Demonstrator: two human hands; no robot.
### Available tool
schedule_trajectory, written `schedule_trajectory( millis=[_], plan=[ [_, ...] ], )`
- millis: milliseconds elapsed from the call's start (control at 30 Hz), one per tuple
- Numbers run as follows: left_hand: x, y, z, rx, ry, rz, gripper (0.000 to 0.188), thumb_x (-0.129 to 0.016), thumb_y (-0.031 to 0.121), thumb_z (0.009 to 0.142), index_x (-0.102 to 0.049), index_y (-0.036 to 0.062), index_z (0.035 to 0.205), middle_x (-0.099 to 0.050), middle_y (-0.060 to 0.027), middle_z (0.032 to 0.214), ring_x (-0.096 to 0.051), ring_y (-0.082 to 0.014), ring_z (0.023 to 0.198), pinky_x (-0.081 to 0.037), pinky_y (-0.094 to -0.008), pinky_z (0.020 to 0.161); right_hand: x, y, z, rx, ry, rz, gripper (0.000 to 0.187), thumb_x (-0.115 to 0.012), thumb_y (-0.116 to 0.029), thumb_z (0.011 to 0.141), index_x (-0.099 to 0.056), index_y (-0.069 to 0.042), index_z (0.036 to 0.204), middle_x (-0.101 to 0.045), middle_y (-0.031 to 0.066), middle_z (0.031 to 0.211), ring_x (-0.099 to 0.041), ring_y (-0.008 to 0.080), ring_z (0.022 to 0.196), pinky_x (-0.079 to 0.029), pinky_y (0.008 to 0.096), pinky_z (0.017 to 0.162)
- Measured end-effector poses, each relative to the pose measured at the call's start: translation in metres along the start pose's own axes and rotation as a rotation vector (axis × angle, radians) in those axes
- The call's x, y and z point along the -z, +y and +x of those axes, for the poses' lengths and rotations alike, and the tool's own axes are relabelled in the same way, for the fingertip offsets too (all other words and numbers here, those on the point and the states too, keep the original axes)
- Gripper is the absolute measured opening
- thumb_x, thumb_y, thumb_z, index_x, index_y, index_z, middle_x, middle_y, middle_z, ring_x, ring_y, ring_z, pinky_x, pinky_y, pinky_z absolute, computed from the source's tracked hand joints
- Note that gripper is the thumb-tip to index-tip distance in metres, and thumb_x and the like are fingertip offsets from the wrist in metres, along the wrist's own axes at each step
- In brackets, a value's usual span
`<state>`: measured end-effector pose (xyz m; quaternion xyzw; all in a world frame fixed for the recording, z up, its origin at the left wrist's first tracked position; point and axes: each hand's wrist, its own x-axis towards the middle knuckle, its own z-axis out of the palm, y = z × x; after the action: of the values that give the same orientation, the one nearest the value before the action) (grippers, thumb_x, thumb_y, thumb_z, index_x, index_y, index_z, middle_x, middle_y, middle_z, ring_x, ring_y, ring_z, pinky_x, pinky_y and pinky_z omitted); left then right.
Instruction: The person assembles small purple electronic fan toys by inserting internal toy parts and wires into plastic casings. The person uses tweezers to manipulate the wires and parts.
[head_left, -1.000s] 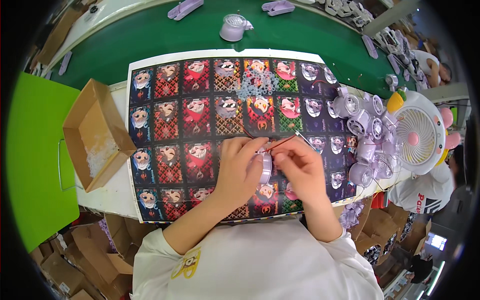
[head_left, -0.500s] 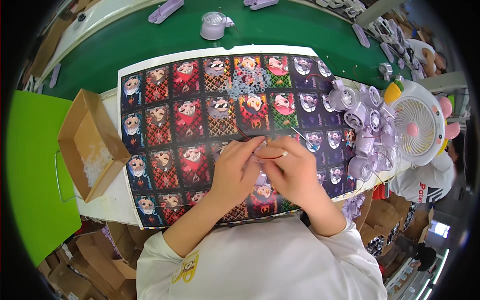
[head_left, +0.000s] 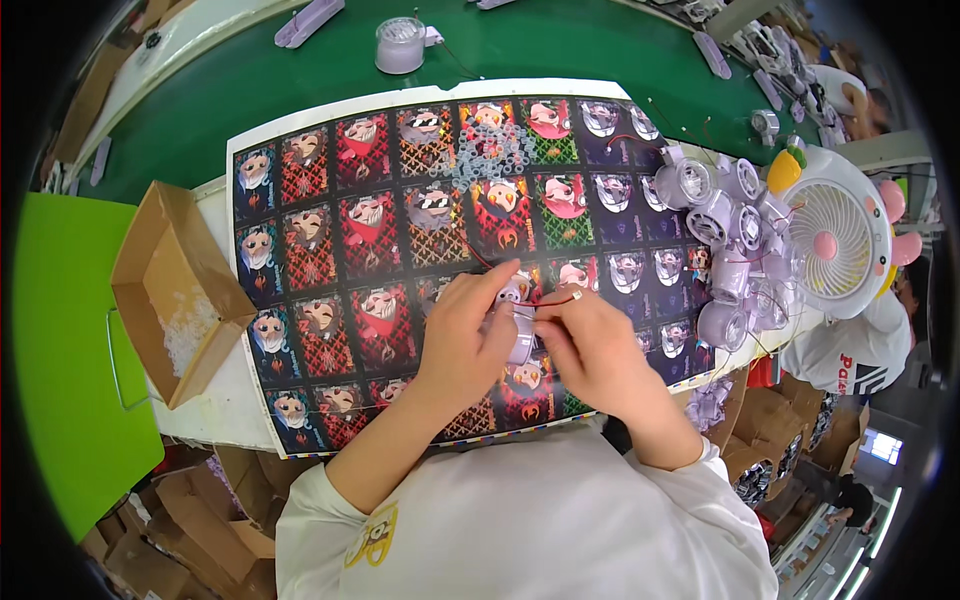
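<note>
My left hand (head_left: 465, 325) grips a small light-purple motor housing (head_left: 520, 338), its round body tilted and partly hidden by the fingers. A thin red wire (head_left: 548, 304) runs from the top of the housing to a small white plug (head_left: 576, 296) over my right fingers. My right hand (head_left: 600, 350) is curled at the housing's right side, thumb and forefinger together at the wire; the exact pinch point is hard to see. Another dark red lead (head_left: 470, 245) extends up and left from the housing. Beneath both hands lies a sheet of printed cartoon cards (head_left: 375, 255).
Small translucent rings (head_left: 490, 152) lie heaped on the sheet's far part. Purple housings with wires (head_left: 728, 255) are piled at right, beside a white fan (head_left: 828, 235). An open cardboard box (head_left: 150, 275) stands left. Beyond runs a green belt (head_left: 300, 75) carrying another housing (head_left: 400, 45).
My right hand has drawn slightly right, away from the left, uncovering more of the housing. A thin pale stick beside the right hand no longer shows. The belt's housing appears further left.
</note>
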<state>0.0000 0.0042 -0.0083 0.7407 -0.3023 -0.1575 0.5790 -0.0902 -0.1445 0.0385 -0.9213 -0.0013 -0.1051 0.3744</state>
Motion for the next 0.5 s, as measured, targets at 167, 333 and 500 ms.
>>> schedule_trajectory(
  millis=[167,333,500],
  plan=[
    [-0.001,0.000,0.000,0.015,-0.004,-0.014,0.035,-0.058,0.002,0.084,-0.062,-0.0005,0.119,-0.060,-0.0156,0.088,-0.058,-0.0302,0.079,-0.046,-0.0399,0.069,-0.013,-0.008,0.003,-0.040,0.063,-0.108,0.018,-0.063,0.000,0.085,-0.059,-0.002,0.103,-0.057,0.0129,0.086,-0.063,0.0327,0.073,-0.053,0.0402,0.060],
    [-0.005,0.001,0.001,0.027,0.063,0.032,0.032,-0.058,0.002,0.084,-0.063,-0.0015,0.116,-0.061,-0.0162,0.083,-0.058,-0.0320,0.077,-0.047,-0.0418,0.070,-0.029,-0.013,0.001,-0.124,0.228,-0.164,0.022,-0.062,0.003,0.083,-0.062,-0.002,0.105,-0.056,0.0141,0.085,-0.062,0.0333,0.065,-0.052,0.0404,0.054],
    [-0.003,0.002,0.003,-0.004,0.045,0.061,0.032,-0.057,0.001,0.084,-0.063,-0.0025,0.115,-0.061,-0.0165,0.082,-0.058,-0.0328,0.076,-0.047,-0.0425,0.070,-0.008,-0.007,0.016,-0.057,0.100,-0.202,0.019,-0.062,0.002,0.077,-0.063,-0.002,0.096,-0.055,0.0124,0.082,-0.062,0.0328,0.067,-0.051,0.0416,0.056]
  ],
)
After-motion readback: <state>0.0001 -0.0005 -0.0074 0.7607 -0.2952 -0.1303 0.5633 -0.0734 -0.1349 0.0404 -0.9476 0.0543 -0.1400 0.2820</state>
